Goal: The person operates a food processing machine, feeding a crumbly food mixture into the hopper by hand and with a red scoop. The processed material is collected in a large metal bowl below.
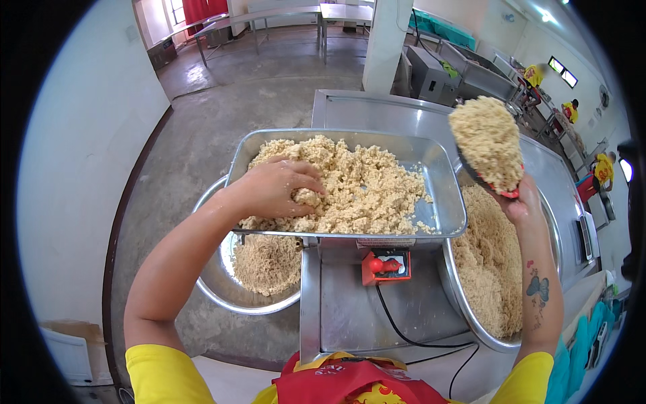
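A rectangular metal tray (439, 177) lies before me, spread with pale crumbly food (363, 192). My left hand (282, 189) is in the crumbs on the tray's left side, its fingers curled round a clump. Out to the right, my right hand (520, 199) holds up a scoop (472, 169) with a red edge, heaped with the same kind of crumbs. Under the scoop stands a large metal bowl (462, 293) of crumbly food. Below the tray's left end, another metal bowl (212, 290) holds finer, browner crumbs (267, 265).
The tray rests over a machine with an orange switch box (371, 270) and a black cable (398, 328). A steel table (368, 108) extends behind it. A white pillar (386, 50) rises beyond. Several people in yellow shirts (603, 169) are far right.
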Available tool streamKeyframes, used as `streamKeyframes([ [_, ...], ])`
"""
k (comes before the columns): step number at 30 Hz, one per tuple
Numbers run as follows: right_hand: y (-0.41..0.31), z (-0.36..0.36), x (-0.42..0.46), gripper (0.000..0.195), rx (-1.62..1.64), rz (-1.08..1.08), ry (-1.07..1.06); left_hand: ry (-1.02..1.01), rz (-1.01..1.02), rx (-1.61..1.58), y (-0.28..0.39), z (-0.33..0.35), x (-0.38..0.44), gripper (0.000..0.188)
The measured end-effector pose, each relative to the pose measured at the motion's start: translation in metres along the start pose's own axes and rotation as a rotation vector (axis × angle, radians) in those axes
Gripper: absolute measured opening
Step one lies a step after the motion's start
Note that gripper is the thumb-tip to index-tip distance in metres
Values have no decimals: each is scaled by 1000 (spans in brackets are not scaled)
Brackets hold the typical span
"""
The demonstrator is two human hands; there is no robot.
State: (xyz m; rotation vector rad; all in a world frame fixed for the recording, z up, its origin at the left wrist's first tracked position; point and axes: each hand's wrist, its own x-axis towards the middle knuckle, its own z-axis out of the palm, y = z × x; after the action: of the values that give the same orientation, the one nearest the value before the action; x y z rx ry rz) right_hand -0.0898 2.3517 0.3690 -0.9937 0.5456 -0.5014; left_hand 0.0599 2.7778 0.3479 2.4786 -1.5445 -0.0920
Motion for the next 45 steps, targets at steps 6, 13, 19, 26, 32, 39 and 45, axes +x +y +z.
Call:
streamKeyframes([
  [6, 31, 82, -11, 41, -188, -148, -100, 322, 220, 231, 59, -32, 32, 51],
  [13, 68, 141, -43, 54, -877, -998, -491, 433, 518, 539, 66, -12, 69, 56],
  [19, 53, 163, -64, 53, -911, -1317, -606, 459, 402, 293, 54, -8, 52, 54],
  [26, 65, 122, -61, 55, -1148, -1528, -633, 279, 254, 133, 48, 12, 28, 40],
  [32, 59, 79, -59, 62, -1186, -1663, -596, 231, 162, 133, 35, 7, 12, 38],
  [39, 54, 70, -61, 59, -1006, -1605, -500, 183, 16, 64, 33, -4, -2, 44],
  [45, 43, 74, -67, 44, -983, -1555, -459, 250, -232, -206, 33, -22, -18, 41],
])
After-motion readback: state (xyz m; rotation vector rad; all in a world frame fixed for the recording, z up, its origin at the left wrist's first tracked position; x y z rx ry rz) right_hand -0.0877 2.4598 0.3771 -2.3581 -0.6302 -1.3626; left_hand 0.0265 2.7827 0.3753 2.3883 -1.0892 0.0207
